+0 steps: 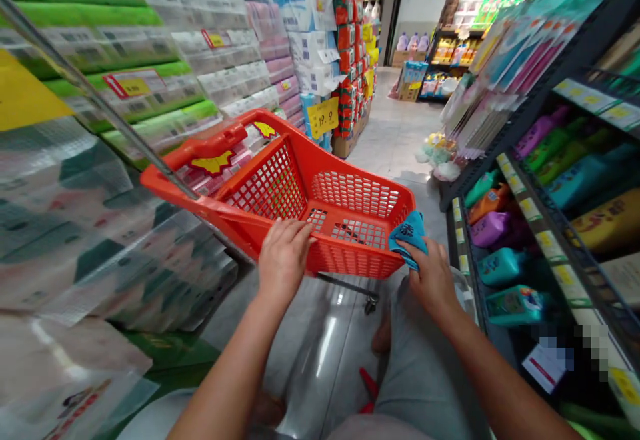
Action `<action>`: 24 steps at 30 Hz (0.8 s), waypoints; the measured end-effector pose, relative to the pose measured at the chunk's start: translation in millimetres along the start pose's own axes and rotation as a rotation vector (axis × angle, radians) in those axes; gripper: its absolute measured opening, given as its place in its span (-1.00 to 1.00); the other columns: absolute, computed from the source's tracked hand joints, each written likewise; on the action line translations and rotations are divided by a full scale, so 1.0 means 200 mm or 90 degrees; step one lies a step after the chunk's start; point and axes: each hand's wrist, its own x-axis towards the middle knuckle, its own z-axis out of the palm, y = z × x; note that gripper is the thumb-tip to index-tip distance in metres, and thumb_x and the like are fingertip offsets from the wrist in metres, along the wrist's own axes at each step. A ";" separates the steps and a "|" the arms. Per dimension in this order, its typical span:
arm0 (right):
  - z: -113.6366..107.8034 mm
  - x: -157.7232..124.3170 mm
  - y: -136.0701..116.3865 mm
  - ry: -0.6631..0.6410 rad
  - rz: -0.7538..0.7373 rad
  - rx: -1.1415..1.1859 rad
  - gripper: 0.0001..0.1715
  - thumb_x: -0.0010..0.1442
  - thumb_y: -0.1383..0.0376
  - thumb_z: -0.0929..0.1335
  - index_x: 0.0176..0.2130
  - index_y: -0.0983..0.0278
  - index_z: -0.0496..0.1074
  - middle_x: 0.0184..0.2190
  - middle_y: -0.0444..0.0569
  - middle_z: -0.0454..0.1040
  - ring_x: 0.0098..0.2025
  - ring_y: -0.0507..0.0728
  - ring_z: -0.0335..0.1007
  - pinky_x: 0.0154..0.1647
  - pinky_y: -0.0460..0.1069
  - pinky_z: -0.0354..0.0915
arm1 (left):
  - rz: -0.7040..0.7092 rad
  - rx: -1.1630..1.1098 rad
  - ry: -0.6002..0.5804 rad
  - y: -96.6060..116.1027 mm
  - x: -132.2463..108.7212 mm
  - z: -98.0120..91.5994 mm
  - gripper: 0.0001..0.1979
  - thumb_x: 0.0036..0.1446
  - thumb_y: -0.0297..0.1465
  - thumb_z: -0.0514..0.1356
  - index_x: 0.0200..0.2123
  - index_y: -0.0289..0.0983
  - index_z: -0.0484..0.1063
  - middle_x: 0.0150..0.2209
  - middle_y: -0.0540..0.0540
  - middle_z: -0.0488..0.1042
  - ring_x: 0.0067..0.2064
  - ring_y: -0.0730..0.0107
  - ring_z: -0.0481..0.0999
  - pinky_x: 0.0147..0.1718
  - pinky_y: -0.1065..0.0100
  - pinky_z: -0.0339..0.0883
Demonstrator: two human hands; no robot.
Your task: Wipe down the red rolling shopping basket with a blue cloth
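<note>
One blue cloth is clamped by the fingers of the right hand against the near right corner of a red basket. The left hand is laid on the near rim, its fingers together and curled over. A caster is seen beneath. Tissue packs are stacked left; bottles are shelved right.

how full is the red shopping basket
Empty: the red shopping basket shows bare mesh floor, with only a blue cloth at its rim, held by the right hand.
</note>
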 end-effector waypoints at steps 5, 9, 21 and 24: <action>0.03 0.00 -0.19 0.043 0.042 -0.023 -0.38 0.13 0.51 0.25 0.15 0.20 0.45 -0.01 0.16 0.30 -0.05 0.28 0.20 -0.01 0.27 0.32 | -0.034 0.034 0.025 -0.10 -0.08 -0.08 -0.75 0.36 -0.38 0.09 -0.10 -0.24 0.57 -0.15 -0.13 0.62 -0.07 0.22 0.52 0.16 0.01 0.35; 0.05 0.03 -0.42 0.015 0.024 0.043 -0.24 0.13 0.52 0.25 0.28 0.13 0.33 0.06 0.18 0.28 0.00 0.32 0.17 0.02 0.29 0.32 | -0.052 0.044 0.043 -0.03 -0.12 -0.09 -0.77 0.35 -0.37 0.11 -0.11 -0.21 0.58 -0.19 -0.10 0.62 -0.10 0.24 0.52 0.15 0.03 0.36; 0.10 0.11 -0.46 -0.022 -0.101 0.068 -0.31 0.12 0.55 0.23 0.17 0.16 0.46 0.02 0.13 0.33 -0.02 0.28 0.17 0.09 0.25 0.29 | -0.023 0.164 0.037 -0.08 -0.32 -0.41 -0.69 0.36 -0.47 0.07 0.08 -0.21 0.49 -0.02 -0.09 0.61 0.02 0.23 0.51 0.21 0.06 0.27; 0.10 0.11 -0.52 -0.026 -0.067 0.072 -0.36 0.13 0.54 0.24 0.13 0.20 0.49 0.06 0.15 0.31 -0.02 0.29 0.17 0.07 0.27 0.29 | -0.040 0.194 0.060 -0.03 -0.35 -0.44 -0.70 0.35 -0.49 0.07 0.04 -0.21 0.50 -0.07 -0.07 0.63 -0.03 0.23 0.52 0.13 0.11 0.30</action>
